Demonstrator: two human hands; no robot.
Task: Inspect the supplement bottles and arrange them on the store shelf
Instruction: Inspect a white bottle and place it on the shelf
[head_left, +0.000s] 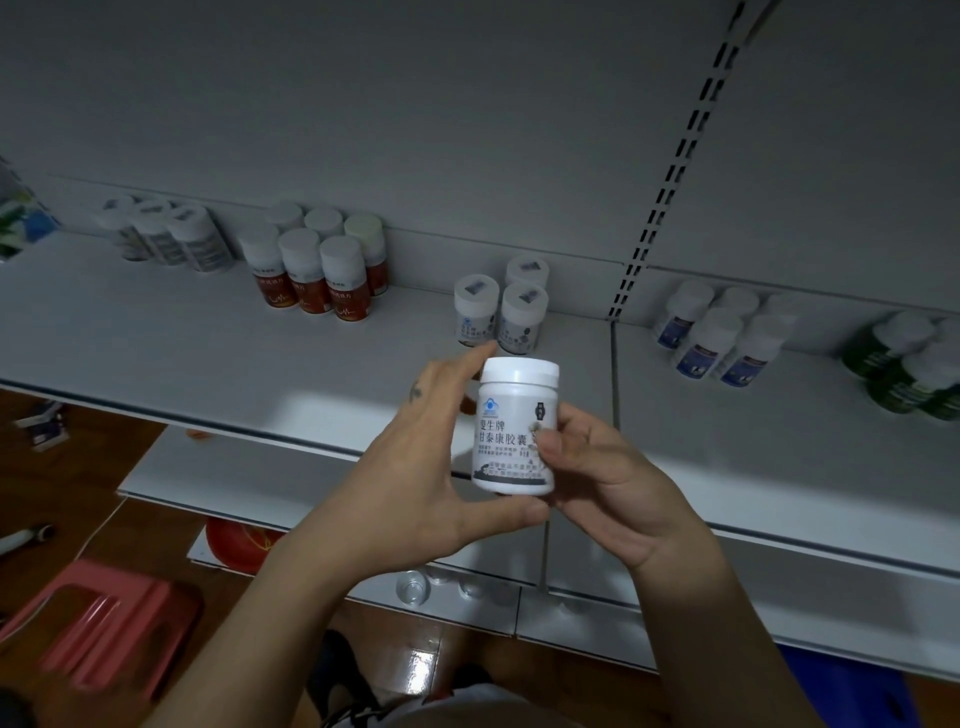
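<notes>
Inspection step: left hand (415, 467) and right hand (608, 478) pinch white capsule bottle (514, 431) upright; next, likely placement beside matching bottles (522, 317) near shelf's (234, 338) back edge.

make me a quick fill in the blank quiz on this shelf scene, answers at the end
1. The left hand and the right hand grip the held bottle, whose cap is ____.
2. Just behind it on the shelf stand ____ matching bottles.
3. The far-right bottles on that shelf are ____ in colour.
4. The stool on the floor at lower left is ____.

Missing words: white; three; green; pink
</notes>
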